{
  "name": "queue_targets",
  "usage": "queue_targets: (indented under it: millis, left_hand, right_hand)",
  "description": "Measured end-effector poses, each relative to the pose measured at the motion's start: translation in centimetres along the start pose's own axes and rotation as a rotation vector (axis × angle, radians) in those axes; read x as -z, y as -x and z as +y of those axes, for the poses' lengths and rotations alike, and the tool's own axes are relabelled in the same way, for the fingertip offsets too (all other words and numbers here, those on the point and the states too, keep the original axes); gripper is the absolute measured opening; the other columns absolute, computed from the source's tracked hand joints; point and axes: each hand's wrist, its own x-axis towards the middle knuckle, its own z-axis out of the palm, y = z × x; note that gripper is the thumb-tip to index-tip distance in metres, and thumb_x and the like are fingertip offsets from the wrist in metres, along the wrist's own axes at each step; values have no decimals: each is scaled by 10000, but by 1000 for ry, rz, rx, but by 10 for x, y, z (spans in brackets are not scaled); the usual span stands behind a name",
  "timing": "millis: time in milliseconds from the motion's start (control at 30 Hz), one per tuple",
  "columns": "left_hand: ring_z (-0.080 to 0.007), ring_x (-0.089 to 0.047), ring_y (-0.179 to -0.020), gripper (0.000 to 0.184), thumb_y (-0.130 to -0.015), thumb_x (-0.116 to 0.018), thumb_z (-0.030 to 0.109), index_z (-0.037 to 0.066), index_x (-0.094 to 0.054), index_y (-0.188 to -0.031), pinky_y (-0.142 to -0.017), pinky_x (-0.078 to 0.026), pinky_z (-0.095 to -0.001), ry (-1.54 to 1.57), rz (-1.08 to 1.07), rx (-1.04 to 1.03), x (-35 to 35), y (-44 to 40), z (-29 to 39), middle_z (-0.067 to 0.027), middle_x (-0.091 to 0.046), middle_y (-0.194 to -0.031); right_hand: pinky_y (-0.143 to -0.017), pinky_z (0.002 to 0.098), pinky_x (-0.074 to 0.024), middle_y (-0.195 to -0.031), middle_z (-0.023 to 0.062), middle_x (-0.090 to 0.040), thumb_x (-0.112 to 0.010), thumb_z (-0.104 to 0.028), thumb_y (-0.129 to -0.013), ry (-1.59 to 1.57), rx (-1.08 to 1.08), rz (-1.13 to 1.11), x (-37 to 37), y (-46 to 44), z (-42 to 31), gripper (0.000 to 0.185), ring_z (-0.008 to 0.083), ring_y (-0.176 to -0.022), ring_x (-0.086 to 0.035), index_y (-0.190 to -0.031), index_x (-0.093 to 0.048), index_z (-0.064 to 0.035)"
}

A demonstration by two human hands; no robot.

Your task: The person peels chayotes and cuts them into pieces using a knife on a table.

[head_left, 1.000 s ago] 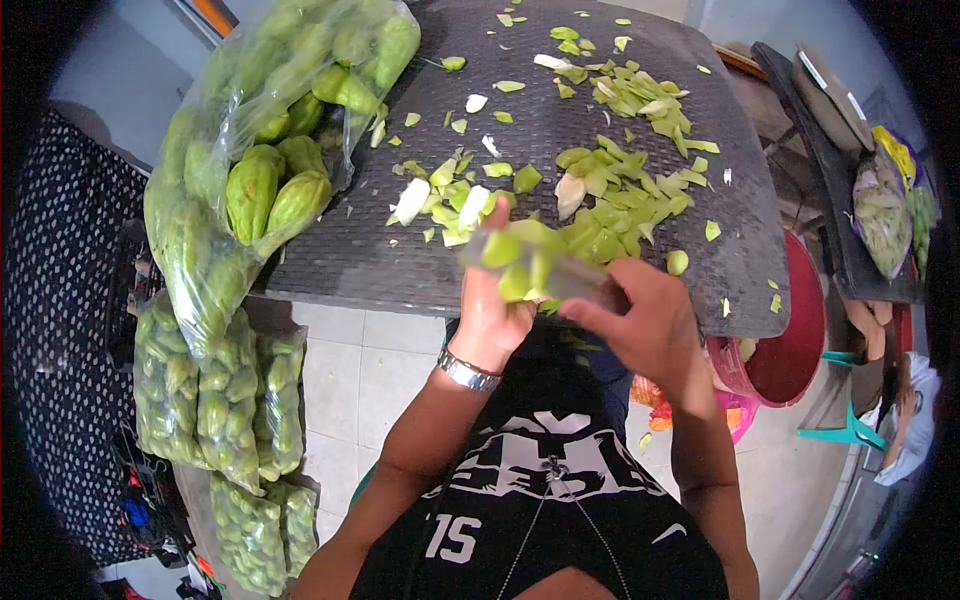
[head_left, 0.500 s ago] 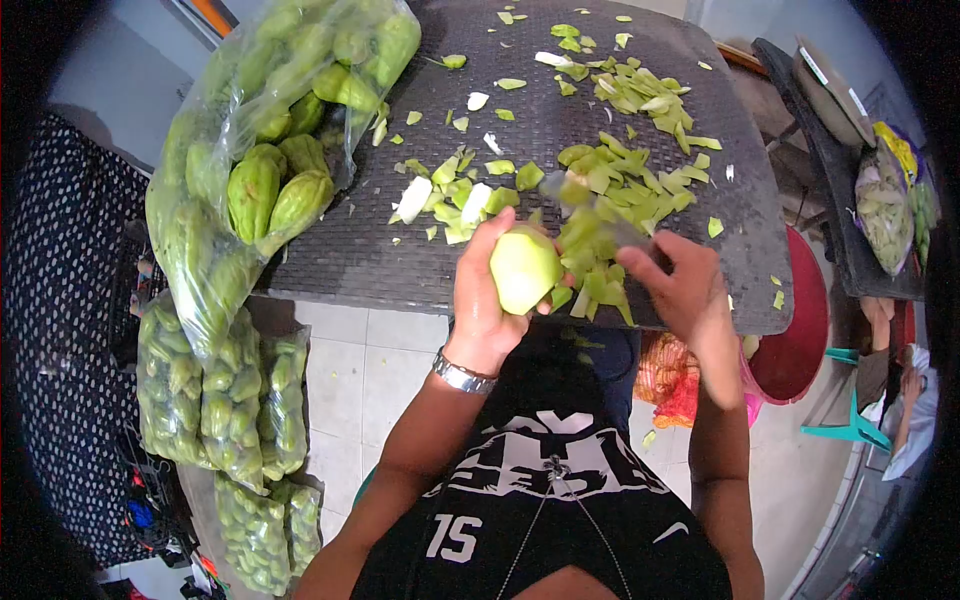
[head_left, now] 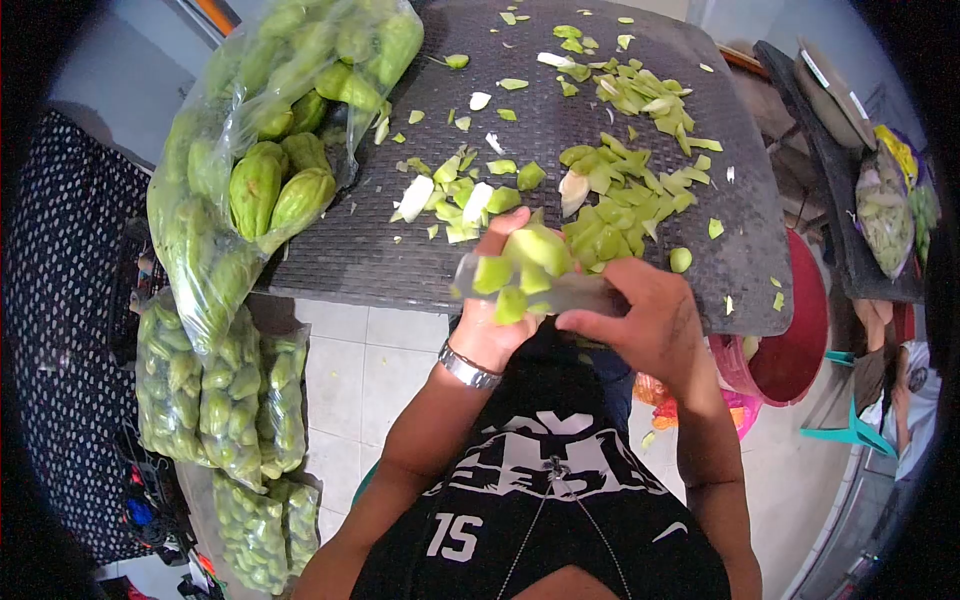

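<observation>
My left hand (head_left: 490, 325) is wrapped round a pale green peeled chayote (head_left: 540, 248) at the table's near edge. A blurred knife (head_left: 580, 293) is gripped in my right hand (head_left: 650, 315), its blade lying across the chayote, with cut green pieces (head_left: 492, 274) on the blade. Just beyond my hands, green peelings (head_left: 610, 225) lie heaped on the dark woven table (head_left: 340, 270). A clear plastic bag of whole chayotes (head_left: 255, 190) rests on the table's left side.
Several filled bags (head_left: 230, 400) stand at the lower left. A red tub (head_left: 800, 340) is under the table's right edge. At the far right are a second dark table (head_left: 820, 180) with a bagged vegetable load, a teal stool (head_left: 855, 432) and part of another person (head_left: 915, 400).
The knife in my right hand has swung left from over the peelings back onto the chayote. Green pieces now show on the blade. My left hand keeps hold of the chayote.
</observation>
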Motion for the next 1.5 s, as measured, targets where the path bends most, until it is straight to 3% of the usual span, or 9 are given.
queue_targets:
  millis: [233, 433, 533, 733, 867, 933, 1167, 1333, 1500]
  left_hand:
    - [-300, -726, -723, 535, -1012, -531, 523, 2, -654, -1024, -383, -551, -322, -46, 42, -43, -14, 10, -1, -151, -705, -895]
    - [-300, -726, -723, 439, -1055, -494, 433, 24, -636, -1130, -410, -567, -331, -94, 132, -432, -14, 0, -25, -130, -714, -916]
    - [-263, -718, -669, 407, -1025, -541, 424, 52, -645, -1153, -393, -544, -327, -129, 139, -337, -13, 7, -16, -121, -720, -943]
    - [-234, -721, -642, 441, -1026, -525, 458, 42, -670, -1056, -368, -512, -307, -271, 38, -111, -10, 20, 2, -140, -725, -923]
    - [-284, -713, -721, 604, -988, -539, 462, -44, -567, -1316, -585, -571, -335, -480, -80, -198, -5, 22, -5, -175, -700, -871]
    - [-253, -701, -783, 794, -869, -704, 375, -20, -428, -1500, -714, -560, -334, -621, -252, -136, -21, 35, -1, -182, -699, -875]
    - [-137, -675, -945, 1010, -826, -795, 103, 93, -220, -1656, -886, -508, -288, -905, -425, 20, -34, 37, -4, -101, -719, -956]
    - [-207, -702, -927, 990, -859, -747, 107, 119, -170, -1664, -867, -535, -312, -646, -156, -266, -12, 33, 18, -159, -725, -959]
    - [-274, -728, -763, 765, -919, -671, 287, 1, -359, -1556, -680, -597, -340, -524, 46, -437, 1, 42, 54, -172, -715, -928]
  right_hand:
    - [-586, 453, -441, -697, 211, -584, -775, -567, -853, 21, -440, 19, 30, -1, 31, 628, 382, -597, -505, -783, -596, 31]
    - [-576, 401, -427, -701, 174, -542, -806, -434, -855, -116, -55, -16, 9, 6, -3, 500, 284, -591, -520, -815, -610, 25]
    - [-580, 402, -424, -700, 181, -548, -814, -440, -844, -92, -35, -31, 9, 2, -2, 509, 270, -587, -515, -816, -613, 27]
    - [-610, 455, -473, -722, 228, -621, -790, -544, -846, 86, -523, 41, 35, -4, 32, 610, 411, -638, -604, -748, -616, 33]
    - [-631, 458, -480, -758, 248, -646, -821, -494, -835, 71, -560, 2, 36, -1, 28, 547, 419, -679, -627, -870, -657, 26]
    - [-664, 435, -502, -800, 240, -674, -845, -394, -827, 104, -472, 37, 30, 2, 31, 473, 371, -713, -665, -956, -649, 16]
    - [-760, 465, -549, -974, 245, -711, -870, -174, -768, 188, -240, 157, 15, 9, 25, 529, 445, -928, -703, -1189, -573, -51]
    - [-762, 463, -541, -944, 240, -707, -853, -111, -766, 166, -328, 172, 27, 18, 23, 507, 442, -922, -702, -1188, -573, -77]
    - [-774, 481, -533, -943, 242, -701, -831, -89, -770, 157, -348, 203, 37, 21, 41, 484, 455, -919, -694, -1176, -569, -58]
